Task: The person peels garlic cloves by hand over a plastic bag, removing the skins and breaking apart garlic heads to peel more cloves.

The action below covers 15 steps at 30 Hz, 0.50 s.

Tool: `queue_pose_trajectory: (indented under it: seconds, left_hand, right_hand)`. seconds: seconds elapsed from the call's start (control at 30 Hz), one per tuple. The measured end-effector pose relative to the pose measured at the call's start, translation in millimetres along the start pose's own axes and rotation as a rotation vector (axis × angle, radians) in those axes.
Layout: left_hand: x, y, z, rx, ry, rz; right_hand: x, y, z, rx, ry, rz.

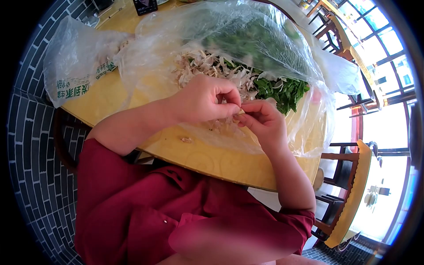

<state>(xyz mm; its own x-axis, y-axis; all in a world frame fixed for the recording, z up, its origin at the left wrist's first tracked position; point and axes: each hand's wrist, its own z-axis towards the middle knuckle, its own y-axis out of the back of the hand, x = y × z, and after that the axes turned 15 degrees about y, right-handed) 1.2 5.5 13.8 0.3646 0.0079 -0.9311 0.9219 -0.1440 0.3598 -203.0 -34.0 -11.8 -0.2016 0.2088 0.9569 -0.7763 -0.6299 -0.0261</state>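
Both hands meet over the near part of a yellow table (212, 161). My left hand (205, 99) pinches with thumb and forefinger at a small pale piece (241, 111), perhaps a garlic clove. From the right, the fingertips of my right hand (263, 120) close on the same piece. Just beyond the hands lies a heap of papery, pinkish-white peelings (201, 66), with green leaves (282, 92) to its right. A large clear plastic bag (265, 37) spreads around and over the greens.
Another plastic bag with green print (73, 66) lies at the table's left edge. A phone (145, 6) stands at the far side. A small scrap of peel (186, 140) is near the front edge. Wooden chairs (342, 190) and windows are on the right.
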Motion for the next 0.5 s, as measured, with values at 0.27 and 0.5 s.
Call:
queue_pose_trajectory:
  seconds: [0.27, 0.5]
  left_hand:
    - [5.1, -3.8, 1.2, 0.053, 0.053, -0.073]
    - [5.7, -6.1, 1.7, 0.037, 0.010, -0.109]
  right_hand:
    - [-4.0, 1.7, -0.2, -0.014, 0.007, -0.001]
    - [-2.5, 2.6, 0.4, -0.017, -0.031, 0.050]
